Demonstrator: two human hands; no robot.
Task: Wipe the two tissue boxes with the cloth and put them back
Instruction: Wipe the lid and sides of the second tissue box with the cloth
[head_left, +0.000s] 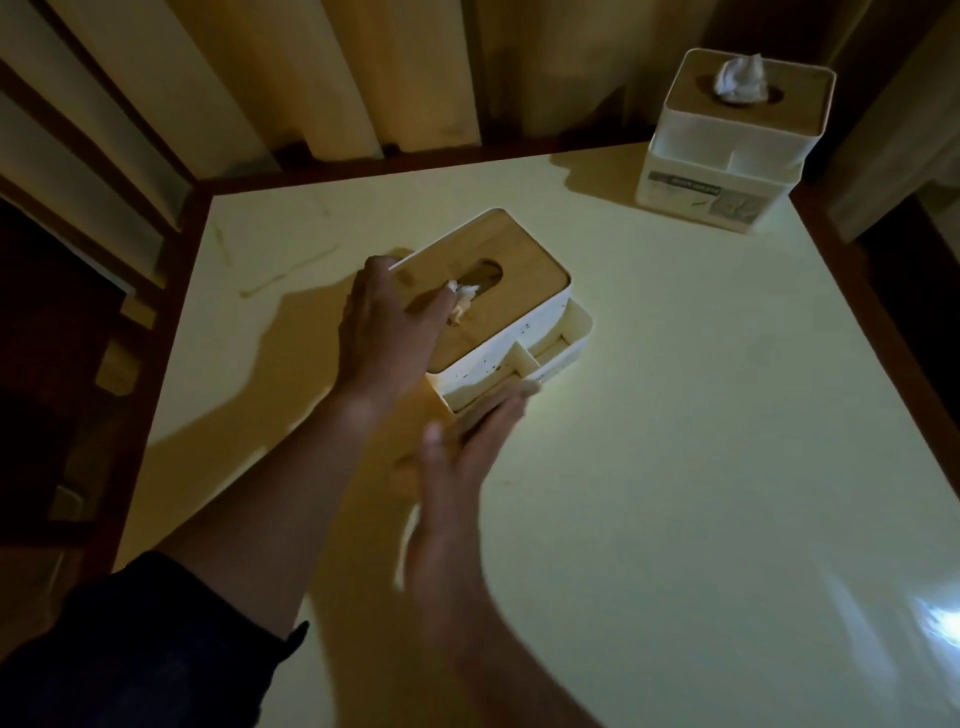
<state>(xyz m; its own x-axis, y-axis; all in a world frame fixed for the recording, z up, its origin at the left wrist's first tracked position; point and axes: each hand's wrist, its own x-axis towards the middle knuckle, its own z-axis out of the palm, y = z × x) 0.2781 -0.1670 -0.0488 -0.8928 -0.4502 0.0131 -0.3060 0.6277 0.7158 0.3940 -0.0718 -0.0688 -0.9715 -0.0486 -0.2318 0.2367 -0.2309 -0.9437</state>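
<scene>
While left hand (387, 332) rests flat, fingers straight, steadying near tissue box (498, 306), right hand (467, 441) approaches spread, empty; cloth unseen — fetch first.

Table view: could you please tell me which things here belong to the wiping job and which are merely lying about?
Part of the job:
- near white tissue box with bamboo lid, under the left hand
- far white tissue box with bamboo lid
- right hand, at the near box's front

No cloth is visible.

Just there:
- pale yellow table with dark wooden edge
- beige curtains
</scene>
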